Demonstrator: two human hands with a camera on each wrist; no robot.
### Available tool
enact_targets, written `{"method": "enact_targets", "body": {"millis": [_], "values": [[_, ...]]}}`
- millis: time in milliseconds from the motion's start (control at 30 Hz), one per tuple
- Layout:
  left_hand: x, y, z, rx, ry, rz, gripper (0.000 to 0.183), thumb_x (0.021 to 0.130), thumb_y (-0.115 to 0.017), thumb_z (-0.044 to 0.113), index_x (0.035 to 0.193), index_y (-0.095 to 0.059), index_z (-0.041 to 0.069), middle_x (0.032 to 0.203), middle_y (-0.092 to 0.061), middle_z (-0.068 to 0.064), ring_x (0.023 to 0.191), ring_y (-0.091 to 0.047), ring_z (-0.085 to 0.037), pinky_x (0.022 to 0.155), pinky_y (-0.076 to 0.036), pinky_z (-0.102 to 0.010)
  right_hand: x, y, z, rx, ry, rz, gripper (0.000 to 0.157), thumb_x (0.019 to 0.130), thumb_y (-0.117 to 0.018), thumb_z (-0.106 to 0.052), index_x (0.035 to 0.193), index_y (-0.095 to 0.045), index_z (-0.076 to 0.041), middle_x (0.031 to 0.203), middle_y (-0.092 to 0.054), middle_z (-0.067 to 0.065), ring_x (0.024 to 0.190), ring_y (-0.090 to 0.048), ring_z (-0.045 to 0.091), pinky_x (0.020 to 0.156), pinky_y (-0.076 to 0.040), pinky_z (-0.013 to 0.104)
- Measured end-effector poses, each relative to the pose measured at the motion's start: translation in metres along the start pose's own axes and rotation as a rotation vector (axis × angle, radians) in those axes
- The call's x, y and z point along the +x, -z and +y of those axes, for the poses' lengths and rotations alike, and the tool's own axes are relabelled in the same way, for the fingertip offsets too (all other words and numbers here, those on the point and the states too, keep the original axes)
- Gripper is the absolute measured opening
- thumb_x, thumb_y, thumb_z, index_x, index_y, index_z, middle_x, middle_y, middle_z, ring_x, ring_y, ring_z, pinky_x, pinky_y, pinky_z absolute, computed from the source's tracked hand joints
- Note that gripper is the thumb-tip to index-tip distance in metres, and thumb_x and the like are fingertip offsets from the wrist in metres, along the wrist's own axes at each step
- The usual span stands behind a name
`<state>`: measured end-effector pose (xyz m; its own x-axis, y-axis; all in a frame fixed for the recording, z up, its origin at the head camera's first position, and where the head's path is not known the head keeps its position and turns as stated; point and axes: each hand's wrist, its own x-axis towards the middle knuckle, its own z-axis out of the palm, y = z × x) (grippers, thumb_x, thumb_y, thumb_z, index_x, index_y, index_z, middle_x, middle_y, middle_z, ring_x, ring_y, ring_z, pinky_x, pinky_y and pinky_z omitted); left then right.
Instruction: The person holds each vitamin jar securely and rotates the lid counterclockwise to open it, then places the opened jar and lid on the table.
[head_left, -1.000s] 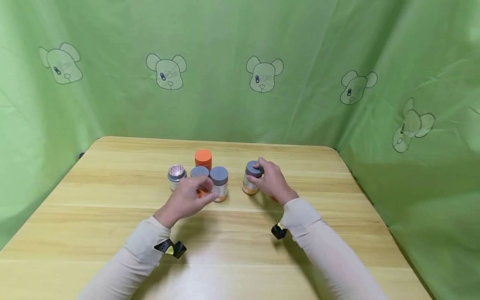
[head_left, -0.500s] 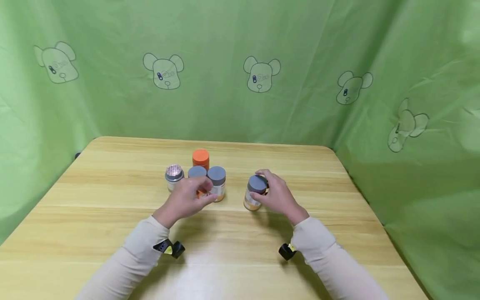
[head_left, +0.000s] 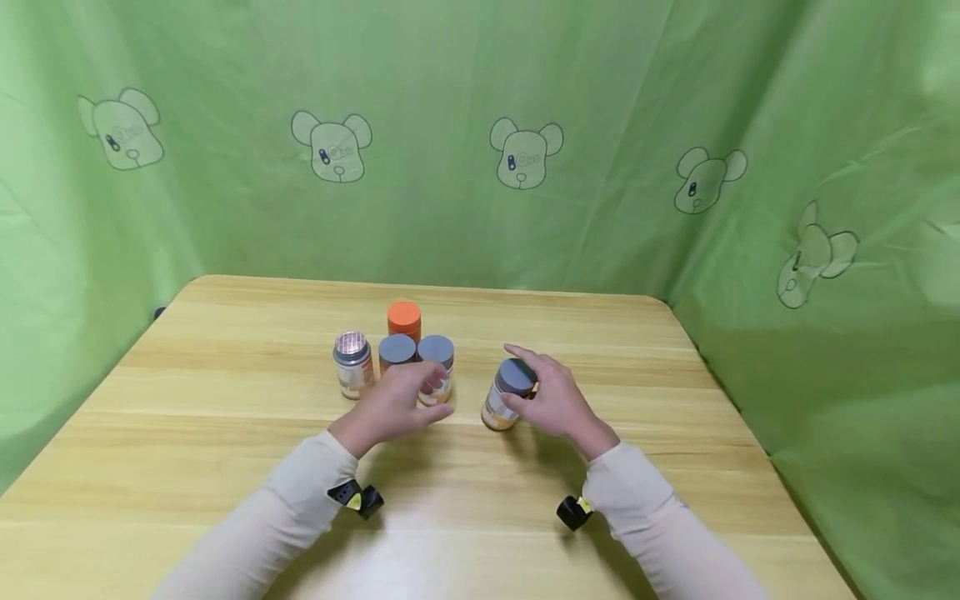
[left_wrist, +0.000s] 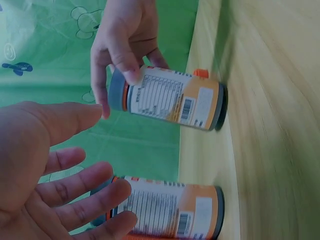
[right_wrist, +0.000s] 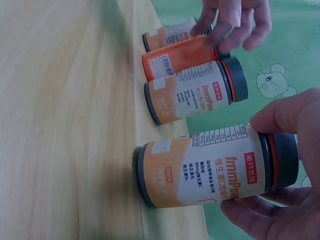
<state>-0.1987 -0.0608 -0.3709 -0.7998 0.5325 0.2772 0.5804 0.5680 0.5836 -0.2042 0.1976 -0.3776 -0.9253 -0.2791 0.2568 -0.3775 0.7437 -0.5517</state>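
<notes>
Bottle in hand: vitamin C bottle (head_left: 506,397), dark grey lid, white-and-orange label, held at its lid end by the right hand (head_left: 558,402). Thumb on the near side below the lid, other fingers round the far side; index finger stretched out past the lid in the head view.

Key relation: the vitamin C bottle lies between the two hands, directly against the right and well to the right of the left hand (head_left: 396,403), with bare table (head_left: 450,542) in the gap. Long axis close to vertical, lid up, leaning slightly toward the right palm. Base at or very near the table; full contact cannot be told.

Left hand: holds nothing; fingers spread and loosely bent, thumb apart, palm facing the held bottle. Nearest to it is the matching grey-lidded bottle (head_left: 437,352), upright; contact unclear, as the fingers overlap it in view.

Close by, all upright: an orange-bodied bottle (head_left: 397,350) with grey lid just beside the matching one, an orange-lidded bottle (head_left: 404,318) behind, and a lidless foil-sealed bottle (head_left: 352,371) at the far left.
</notes>
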Motion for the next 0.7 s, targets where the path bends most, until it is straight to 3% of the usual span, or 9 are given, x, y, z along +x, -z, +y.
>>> {"method": "enact_targets", "body": {"millis": [233,367,567,700], "values": [[0.009,-0.008,0.008,-0.048,0.021,-0.049,0.058,0.084,-0.077,0.024,0.130,-0.051,0.000,0.124,-0.061,-0.017,0.107,-0.062,-0.028,0.088,-0.050,-0.040,-0.004,0.001,-0.005,0.033,0.029,0.022,0.067,0.080,-0.076,-0.022,0.142,-0.050,-0.017,0.121,-0.059,0.019,0.095,-0.059,0.028,0.074,-0.050,0.042],[0.012,-0.012,0.010,-0.048,0.017,-0.079,0.072,0.083,-0.079,0.026,0.139,-0.043,-0.001,0.131,-0.056,-0.020,0.113,-0.059,-0.031,0.092,-0.048,-0.042,-0.005,0.000,-0.008,0.055,0.059,0.038,0.057,0.082,-0.075,-0.025,0.135,-0.056,-0.015,0.116,-0.061,0.016,0.090,-0.058,0.026,0.068,-0.049,0.038],[0.014,-0.018,0.015,-0.011,-0.007,-0.123,0.087,0.079,-0.081,0.036,0.143,-0.037,-0.002,0.134,-0.052,-0.021,0.115,-0.056,-0.032,0.093,-0.046,-0.043,-0.005,-0.002,-0.015,0.153,0.041,0.038,0.047,0.084,-0.075,-0.030,0.123,-0.059,-0.011,0.105,-0.064,0.012,0.087,-0.061,0.024,0.065,-0.051,0.033],[0.014,-0.023,0.017,-0.007,-0.012,-0.148,0.094,0.076,-0.082,0.041,0.144,-0.034,-0.002,0.131,-0.053,-0.017,0.111,-0.057,-0.028,0.093,-0.046,-0.041,-0.007,-0.003,-0.019,0.163,0.007,0.040,0.044,0.084,-0.074,-0.034,0.119,-0.060,-0.010,0.098,-0.066,0.009,0.086,-0.064,0.022,0.064,-0.052,0.032]]}}
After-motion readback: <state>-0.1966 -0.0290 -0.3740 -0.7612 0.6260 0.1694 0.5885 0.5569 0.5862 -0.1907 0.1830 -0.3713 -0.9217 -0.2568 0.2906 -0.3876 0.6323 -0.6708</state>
